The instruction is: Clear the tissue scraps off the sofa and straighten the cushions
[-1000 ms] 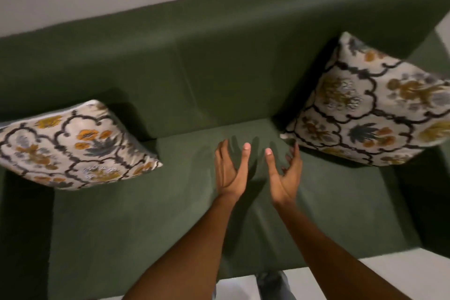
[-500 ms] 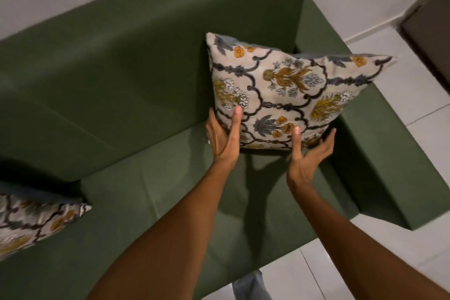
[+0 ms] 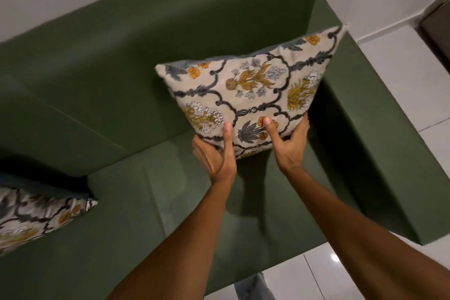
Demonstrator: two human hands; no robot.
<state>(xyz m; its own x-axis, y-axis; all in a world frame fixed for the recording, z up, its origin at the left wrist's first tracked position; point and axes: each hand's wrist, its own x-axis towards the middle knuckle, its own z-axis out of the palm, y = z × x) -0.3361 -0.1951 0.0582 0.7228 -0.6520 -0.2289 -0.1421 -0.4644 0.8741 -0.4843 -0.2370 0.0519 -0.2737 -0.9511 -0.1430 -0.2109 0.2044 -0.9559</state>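
Green sofa (image 3: 121,202), white tiled floor (image 3: 401,75), both hands' fingers (image 3: 227,130) grasping floral cushion (image 3: 250,95)

Head camera, steep downward view, sofa (image 3: 151,202) close.

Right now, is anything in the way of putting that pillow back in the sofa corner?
Nothing visible. Both hands, left and right, hold the pillow, and the sofa corner behind it looks bare.

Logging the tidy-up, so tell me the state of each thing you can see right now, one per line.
Floral patterned cushion at the right: gripped at its lower edge, tilted.
Left hand: closed on that cushion.
Right hand: closed on it too.
Second floral cushion at the left: lying untouched.
Green fabric sofa: no scraps visible.
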